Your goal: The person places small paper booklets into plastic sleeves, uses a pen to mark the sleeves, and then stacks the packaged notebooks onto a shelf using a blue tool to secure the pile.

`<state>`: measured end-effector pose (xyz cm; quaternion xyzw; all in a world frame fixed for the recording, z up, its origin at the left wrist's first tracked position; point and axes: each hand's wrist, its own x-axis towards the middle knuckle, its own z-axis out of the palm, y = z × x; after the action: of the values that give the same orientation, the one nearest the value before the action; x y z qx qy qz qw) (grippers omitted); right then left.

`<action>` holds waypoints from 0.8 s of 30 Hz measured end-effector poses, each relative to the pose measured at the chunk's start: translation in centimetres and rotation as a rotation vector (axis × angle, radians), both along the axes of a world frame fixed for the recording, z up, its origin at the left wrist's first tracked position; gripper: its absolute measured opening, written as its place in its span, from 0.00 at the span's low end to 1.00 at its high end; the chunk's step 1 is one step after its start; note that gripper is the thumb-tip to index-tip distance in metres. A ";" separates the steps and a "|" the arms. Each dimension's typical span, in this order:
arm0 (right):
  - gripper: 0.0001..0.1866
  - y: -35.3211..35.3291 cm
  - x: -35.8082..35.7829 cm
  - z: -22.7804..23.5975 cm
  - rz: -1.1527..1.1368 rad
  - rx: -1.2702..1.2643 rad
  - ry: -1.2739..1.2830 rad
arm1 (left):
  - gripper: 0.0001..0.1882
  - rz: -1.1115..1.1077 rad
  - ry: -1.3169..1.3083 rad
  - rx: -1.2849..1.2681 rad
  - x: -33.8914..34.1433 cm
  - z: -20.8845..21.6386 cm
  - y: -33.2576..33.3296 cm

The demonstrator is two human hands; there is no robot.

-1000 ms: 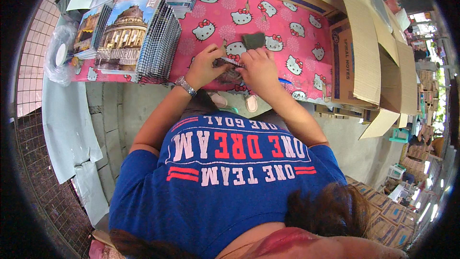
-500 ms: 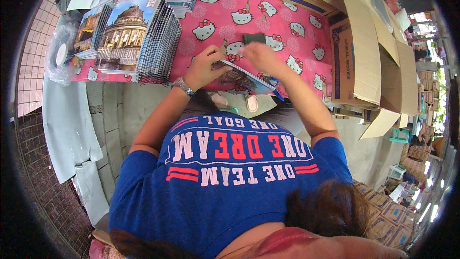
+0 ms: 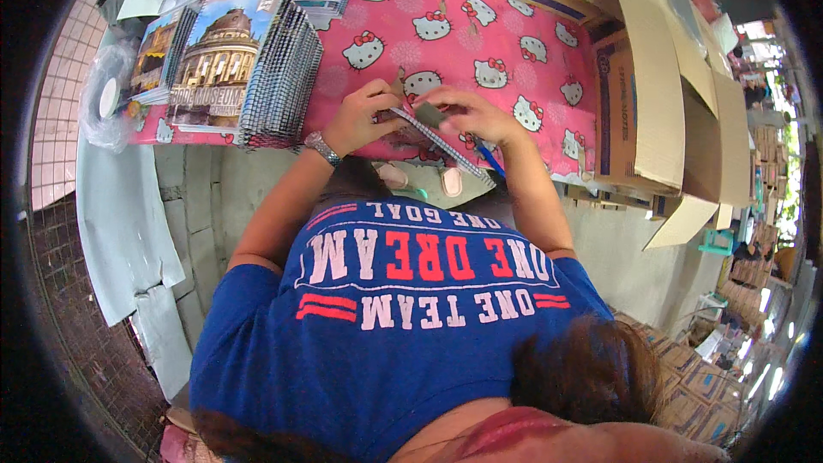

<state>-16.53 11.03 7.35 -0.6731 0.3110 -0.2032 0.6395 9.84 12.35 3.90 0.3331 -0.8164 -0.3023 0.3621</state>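
A spiral notebook (image 3: 444,144) is tilted at the table's near edge, its white coil running down to the right. My left hand (image 3: 364,118), with a metal watch on the wrist, grips the notebook's upper left end. Between the fingers of my right hand (image 3: 478,117) is a small dark grey-green pad (image 3: 429,115), held against or just over the coil; I cannot tell whether it touches. A blue pen (image 3: 489,159) sticks out below the same hand, seemingly tucked in the palm.
Stacks of spiral notebooks (image 3: 214,60) with picture covers stand at the left of the pink patterned tablecloth (image 3: 364,51). Open cardboard boxes (image 3: 639,111) line the right side. A roll of clear wrap (image 3: 109,99) sits at the far left edge.
My right hand has picked up the dark pad from the tablecloth and brought it nearer, to the notebook's coil. My left hand keeps its hold on the notebook.
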 end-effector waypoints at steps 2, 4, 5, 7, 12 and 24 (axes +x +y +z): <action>0.31 0.3 0.2 -0.3 -0.035 0.143 -0.116 | 0.15 -0.033 -0.023 0.035 0.2 -0.1 -0.4; 0.30 1.2 0.6 0.1 0.012 0.404 -0.555 | 0.15 -0.035 -0.031 0.024 0.0 0.1 -0.8; 0.31 0.9 0.6 -0.8 -0.071 0.234 -0.359 | 0.14 -0.034 -0.035 0.019 -0.1 0.2 -0.8; 0.29 0.2 0.0 -2.2 -0.111 0.173 -0.282 | 0.16 -0.056 -0.012 0.073 -0.3 0.0 -0.7; 0.27 -1.2 1.3 -1.0 -0.042 -0.033 0.073 | 0.20 -0.071 -0.001 0.088 -0.1 -0.1 -1.1; 0.29 -2.1 0.8 -1.3 -0.023 0.186 -0.251 | 0.20 -0.033 0.045 0.116 -0.5 0.0 -1.9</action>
<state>-15.73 8.94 6.03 -0.5764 0.2539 -0.2634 0.7307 9.36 10.48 3.87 0.3331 -0.7947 -0.3625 0.3552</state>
